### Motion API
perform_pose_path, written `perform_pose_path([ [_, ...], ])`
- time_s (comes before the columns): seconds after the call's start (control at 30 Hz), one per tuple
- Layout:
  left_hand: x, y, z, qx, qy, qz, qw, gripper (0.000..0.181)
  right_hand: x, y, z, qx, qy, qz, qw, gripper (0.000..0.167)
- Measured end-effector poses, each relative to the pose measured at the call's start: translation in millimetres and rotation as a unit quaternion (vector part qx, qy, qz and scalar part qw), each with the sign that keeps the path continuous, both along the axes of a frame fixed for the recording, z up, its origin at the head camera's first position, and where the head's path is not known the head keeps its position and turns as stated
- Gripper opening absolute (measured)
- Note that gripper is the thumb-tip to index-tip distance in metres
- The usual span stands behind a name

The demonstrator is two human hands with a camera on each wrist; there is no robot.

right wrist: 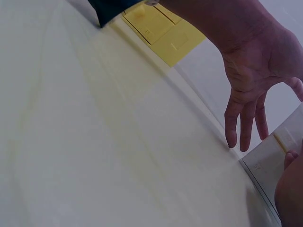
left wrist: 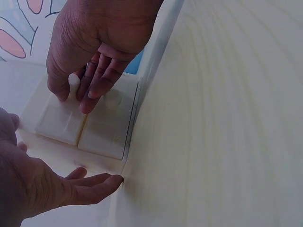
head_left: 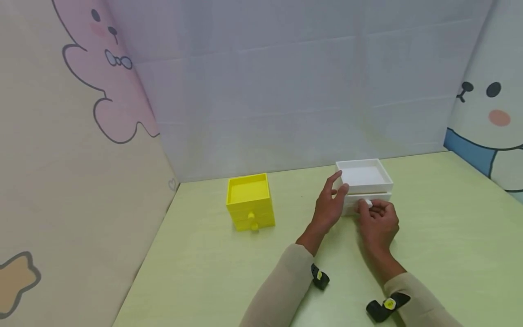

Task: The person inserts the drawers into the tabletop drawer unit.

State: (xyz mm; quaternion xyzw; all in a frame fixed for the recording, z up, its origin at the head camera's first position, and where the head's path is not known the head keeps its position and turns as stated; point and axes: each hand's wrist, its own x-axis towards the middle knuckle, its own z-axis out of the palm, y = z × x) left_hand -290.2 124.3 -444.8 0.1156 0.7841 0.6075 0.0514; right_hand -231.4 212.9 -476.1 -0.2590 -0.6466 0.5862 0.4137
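A small white drawer box with a tray-like top stands towards the back right of the table. Two drawer fronts with round knobs show in the left wrist view. My right hand pinches the white knob of the upper drawer between thumb and fingers, while the lower knob stays free. Along the box's left side lies my left hand, fingers extended and thumb by the front corner. Whether its fingertips press on the side wall cannot be told. A thin gap shows under the top tray.
A yellow drawer box of like shape, with its knobs facing me, stands to the left on the pale green table. A light curtain hangs behind the table's back edge, and printed cartoon panels flank both sides.
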Motion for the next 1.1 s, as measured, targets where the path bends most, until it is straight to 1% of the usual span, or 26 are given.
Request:
perform_pose_path([
  [0.2,0.9,0.2,1.1,-0.004,0.0,0.005,1.0,0.04,-1.4,0.3,-0.3,-0.002,0.0,-0.002,1.0,0.015],
  [0.4,2.3,1.4,1.2,-0.008,0.006,0.004,0.9999,0.04,-1.7,0.7,1.0,-0.006,-0.002,-0.014,0.9999,0.015],
  [0.53,2.5,-0.5,1.5,-0.014,0.009,0.007,0.9998,0.04,-2.1,-0.4,0.8,-0.006,-0.001,-0.012,0.9999,0.015],
  [0.67,1.5,-3.4,2.7,-0.015,0.024,0.008,0.9996,0.041,-3.3,-1.6,0.4,0.001,-0.002,-0.012,0.9999,0.015],
  [0.87,0.1,-5.0,3.6,-0.016,0.048,0.002,0.9987,0.042,-5.2,-1.0,0.5,0.014,-0.003,-0.015,0.9998,0.014],
  [0.97,0.4,-5.0,3.9,-0.017,0.051,0.002,0.9985,0.042,-5.9,-0.6,0.7,0.017,-0.007,-0.017,0.9997,0.014],
  [1.1,1.3,-4.9,3.9,-0.023,0.046,0.006,0.9987,0.042,-6.5,-0.9,0.6,0.012,-0.012,-0.018,0.9997,0.014],
])
